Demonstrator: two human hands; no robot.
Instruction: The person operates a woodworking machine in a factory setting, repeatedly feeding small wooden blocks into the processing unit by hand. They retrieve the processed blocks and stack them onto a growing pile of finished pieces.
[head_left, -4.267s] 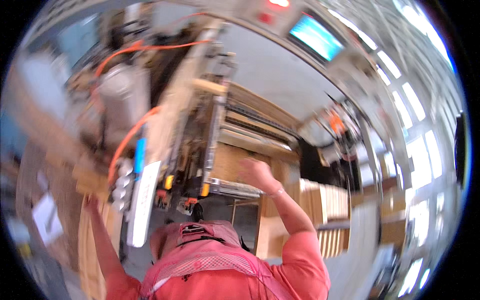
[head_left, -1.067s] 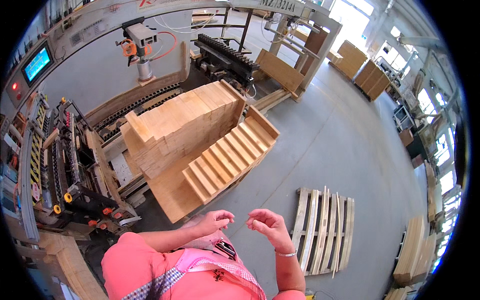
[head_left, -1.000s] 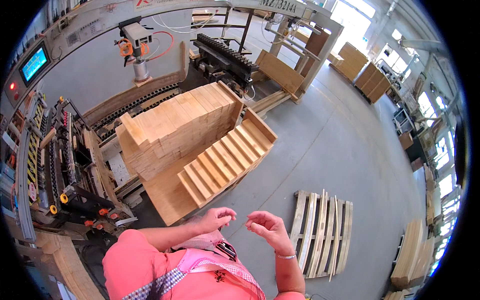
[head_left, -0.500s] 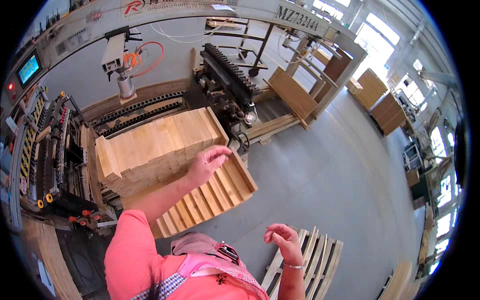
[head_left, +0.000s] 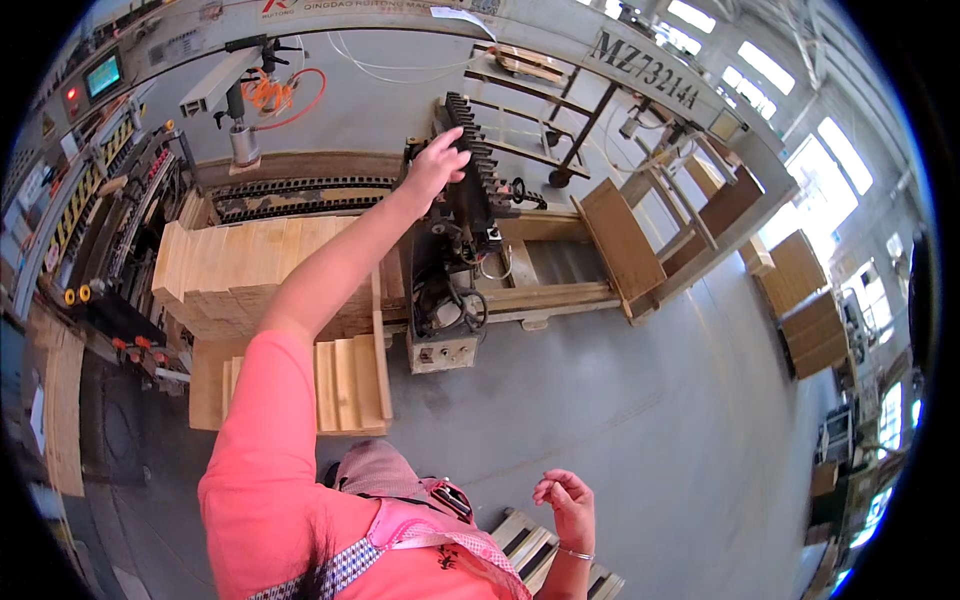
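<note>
Left hand (head_left: 432,175) swung toward toothed bar (head_left: 474,200), grip half-open, empty; right hand (head_left: 568,505) half-curled, empty; grey floor (head_left: 560,400), windows (head_left: 845,150)

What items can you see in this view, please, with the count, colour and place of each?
Toothed bar: one, black, upper centre
Tall stack: many blocks, pale wood, left
Lower blocks: several, pale wood, below that stack
Control box: one, grey, below the bar
Screen: one, blue-green, upper left
Metal cylinder: one, silver, upper left
Coiled hose: one, orange, above the cylinder
Wheeled rack: one, dark, behind the machine
Tilted board: one, brown, right of centre
Boxy stacks: at least two, brown, far right
Windows: several, white, upper right
Bracelet: one, silver, right wrist
Left hand: one, bare, over the bar, contact unclear
Right hand: one, bare, lower centre, fingers curled
</note>
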